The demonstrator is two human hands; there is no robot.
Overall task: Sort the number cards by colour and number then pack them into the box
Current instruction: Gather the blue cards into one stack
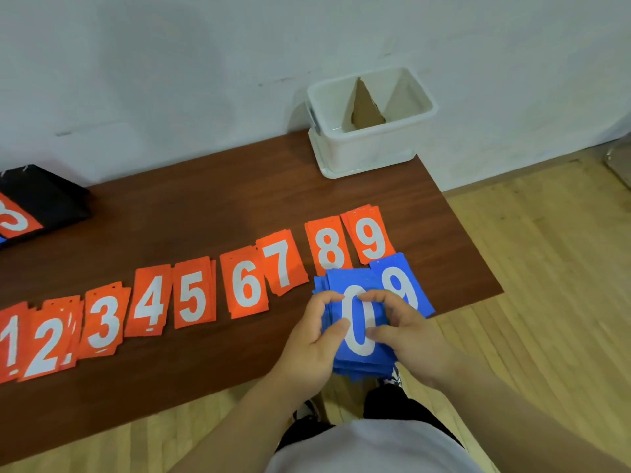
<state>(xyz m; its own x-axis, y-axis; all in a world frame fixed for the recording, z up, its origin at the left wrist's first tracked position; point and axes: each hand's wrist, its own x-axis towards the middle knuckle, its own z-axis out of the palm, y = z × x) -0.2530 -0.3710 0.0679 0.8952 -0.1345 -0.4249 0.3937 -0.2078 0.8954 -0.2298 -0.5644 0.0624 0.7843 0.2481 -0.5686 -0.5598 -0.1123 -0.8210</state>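
Both hands hold a stack of blue number cards (360, 331) over the table's near right edge, a white 0 on top. My left hand (312, 343) grips its left side with the thumb on the face. My right hand (406, 331) grips the right side the same way. A blue 9 card (399, 285) lies on the table just behind the stack. Orange cards lie in a row of small piles from 1 (10, 339) at the left to 9 (370, 235) at the right. The white box (372, 138) stands open at the table's far right corner.
The brown table (211, 203) stands against a white wall. A black scoreboard stand (41, 196) with an orange card sits at the far left. Cardboard pieces lean inside the box. Wooden floor lies to the right and in front; my legs and shoes show below.
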